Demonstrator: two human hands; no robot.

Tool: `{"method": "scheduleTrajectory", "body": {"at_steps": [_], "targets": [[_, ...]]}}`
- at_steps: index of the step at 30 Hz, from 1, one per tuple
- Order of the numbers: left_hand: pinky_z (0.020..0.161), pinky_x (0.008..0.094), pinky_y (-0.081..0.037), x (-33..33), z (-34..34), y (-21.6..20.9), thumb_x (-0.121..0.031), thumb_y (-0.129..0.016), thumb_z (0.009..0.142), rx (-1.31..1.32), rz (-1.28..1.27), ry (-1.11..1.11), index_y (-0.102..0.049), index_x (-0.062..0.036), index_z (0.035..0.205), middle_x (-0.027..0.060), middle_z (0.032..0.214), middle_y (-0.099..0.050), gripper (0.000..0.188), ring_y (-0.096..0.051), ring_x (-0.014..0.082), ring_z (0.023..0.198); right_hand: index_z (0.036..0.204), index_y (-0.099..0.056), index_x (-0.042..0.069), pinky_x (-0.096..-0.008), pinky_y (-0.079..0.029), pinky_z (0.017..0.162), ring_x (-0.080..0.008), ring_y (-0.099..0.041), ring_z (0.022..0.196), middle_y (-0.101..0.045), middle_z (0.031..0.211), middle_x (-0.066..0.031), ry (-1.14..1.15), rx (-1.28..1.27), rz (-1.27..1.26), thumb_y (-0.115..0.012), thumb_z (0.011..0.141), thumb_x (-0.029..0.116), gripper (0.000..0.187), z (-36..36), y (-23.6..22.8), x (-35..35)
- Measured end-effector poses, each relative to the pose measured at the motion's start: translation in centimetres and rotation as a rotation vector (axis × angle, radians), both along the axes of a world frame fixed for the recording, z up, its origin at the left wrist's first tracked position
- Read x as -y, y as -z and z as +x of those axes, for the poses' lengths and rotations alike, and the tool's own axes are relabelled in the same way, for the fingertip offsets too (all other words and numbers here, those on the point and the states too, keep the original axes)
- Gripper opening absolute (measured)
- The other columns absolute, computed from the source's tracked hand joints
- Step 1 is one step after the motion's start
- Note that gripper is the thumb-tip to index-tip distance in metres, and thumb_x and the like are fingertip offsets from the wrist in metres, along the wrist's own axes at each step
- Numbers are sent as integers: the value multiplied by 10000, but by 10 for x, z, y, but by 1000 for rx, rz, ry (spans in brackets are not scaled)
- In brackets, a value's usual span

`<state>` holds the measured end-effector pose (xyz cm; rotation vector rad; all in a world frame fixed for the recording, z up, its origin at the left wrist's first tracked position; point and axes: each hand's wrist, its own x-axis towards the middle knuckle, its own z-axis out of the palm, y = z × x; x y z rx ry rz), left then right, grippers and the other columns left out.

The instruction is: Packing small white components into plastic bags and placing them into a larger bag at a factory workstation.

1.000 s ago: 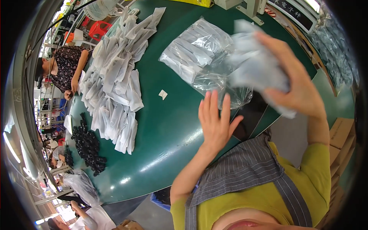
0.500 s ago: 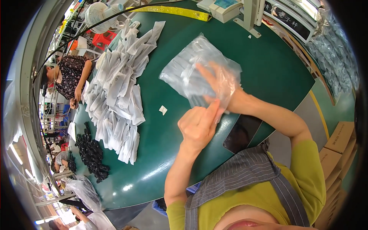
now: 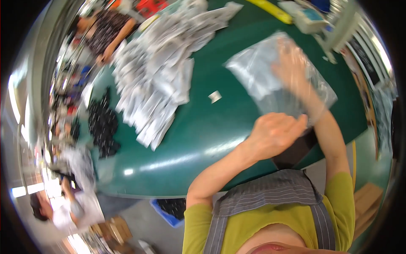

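A large clear plastic bag (image 3: 258, 72) is spread above the green table on the right, with pale packets showing through its film. My right hand (image 3: 294, 67) reaches into it past the wrist. Blurred by motion, its fingers look stretched out and apart inside the film. My left hand (image 3: 275, 133) is closed on the bag's mouth edge, close to my right forearm. Partly under the bag and my left hand lies a dark flat panel (image 3: 296, 154) at the table's near edge.
A big heap of whitish packets (image 3: 160, 63) covers the table's left half, with a pile of black items (image 3: 102, 125) beside it. A small white scrap (image 3: 215, 97) lies mid-table. Another person (image 3: 108, 34) works at the far left. A blue crate (image 3: 169, 211) stands below the table.
The view has swung, so the table and heap sit differently in it. My right hand has gone deeper into the bag, whose mouth now lies around my forearm. My left hand keeps its grip.
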<state>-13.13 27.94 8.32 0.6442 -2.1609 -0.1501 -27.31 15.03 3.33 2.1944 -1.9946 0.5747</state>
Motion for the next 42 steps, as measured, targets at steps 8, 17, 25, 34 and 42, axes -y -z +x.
{"method": "scheduleTrajectory", "body": {"at_steps": [8, 17, 25, 34, 42], "targets": [[799, 374, -495, -16, 95, 28, -239, -789, 698, 77, 201, -342, -628, -97, 1156, 62, 1037, -612, 505, -594, 235, 991, 1422, -431, 51, -489, -386, 1037, -403, -427, 1289, -425, 1416, -231, -332, -121, -293, -633, 895, 216, 588, -3, 13, -12], [864, 433, -456, -48, 279, 79, -24, -698, 742, 316, 137, -1056, -566, -34, 1168, 140, 1094, -587, 446, -547, 350, 1013, 838, -612, 67, -357, -502, 635, -239, -618, 777, -606, 876, -67, -1217, 389, 409, -712, 806, 101, 111, 68, -76, -127], [874, 423, -481, -121, 219, 72, -38, -728, 718, 199, 350, -772, -606, -59, 1194, 123, 1108, -583, 492, -572, 316, 1005, 1034, -591, 31, -369, -514, 757, -258, -560, 1020, -588, 1008, -85, -1372, 151, -16, -652, 756, 11, 285, 200, 6, -90], [871, 416, -403, -133, 225, 89, -95, -748, 753, 314, 208, -1024, -631, -54, 1117, 84, 1096, -588, 384, -565, 265, 1015, 1093, -636, 43, -378, -510, 801, -267, -569, 1016, -593, 1023, -79, -1330, 240, 429, -668, 793, 38, 301, 236, 22, -87], [789, 415, -465, -105, 258, 83, -134, -755, 742, 304, 65, -825, -647, -92, 1030, 110, 1106, -612, 311, -598, 279, 993, 1062, -666, 107, -425, -501, 774, -317, -601, 985, -604, 1112, -104, -1506, -134, 916, -567, 914, 285, 252, 278, -12, -49]]}}
